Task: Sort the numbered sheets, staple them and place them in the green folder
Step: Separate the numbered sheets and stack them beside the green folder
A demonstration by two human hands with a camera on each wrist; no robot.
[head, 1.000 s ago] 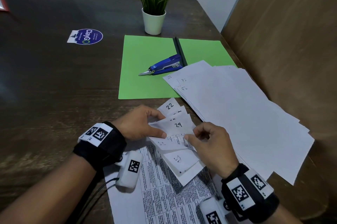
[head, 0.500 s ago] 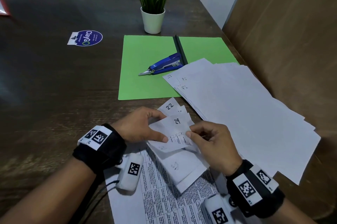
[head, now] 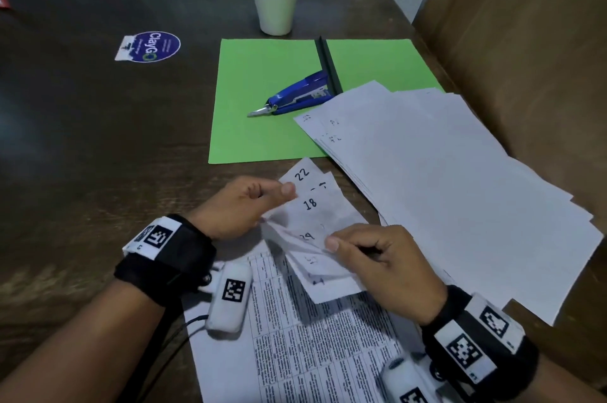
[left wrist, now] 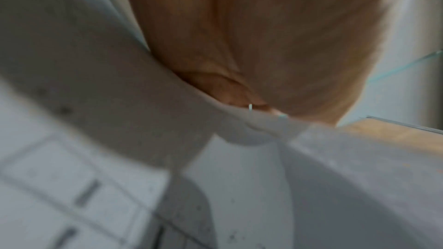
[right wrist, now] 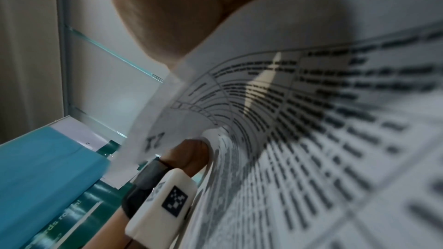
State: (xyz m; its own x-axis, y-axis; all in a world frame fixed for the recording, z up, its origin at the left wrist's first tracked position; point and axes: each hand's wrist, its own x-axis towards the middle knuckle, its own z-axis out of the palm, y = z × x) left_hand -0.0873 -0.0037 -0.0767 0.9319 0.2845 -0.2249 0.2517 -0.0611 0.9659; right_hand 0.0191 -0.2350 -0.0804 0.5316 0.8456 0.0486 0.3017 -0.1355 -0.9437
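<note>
Since the picture of half a second ago, a new corner has come on top of the fan of numbered sheets (head: 312, 215): the sheet marked 18 now lies over the one marked 29, which has slid lower, toward my right hand (head: 377, 268). My left hand (head: 243, 205) has moved up; its thumb now pinches the sheets near the corner marked 22, and no longer lies across the sheet 29. My right hand has its thumb and curled fingers pinched on the lower corners of the same fan. In both wrist views I see only blurred paper and my palm.

The fan sits at the near edge of the dark wooden table (head: 98, 140), on top of a printed sheet with a table of text (head: 312, 346). Just to its right a spread stack of white sheets (head: 460, 189) lies slanted; its far corner covers part of the green folder (head: 262, 90) and reaches the blue stapler (head: 295, 97). A brown panel (head: 525, 41) closes the right side. To the left of my hands the table has free room.

The held corners point away from me and a little to the right. The folder lies open and flat, with its black spine running away from me. The stapler's long axis is slanted, the metal tip toward the left. Behind the folder stands a potted plant (head: 275, 5), and a ClayGo sticker (head: 149, 46) is on the table further left.
</note>
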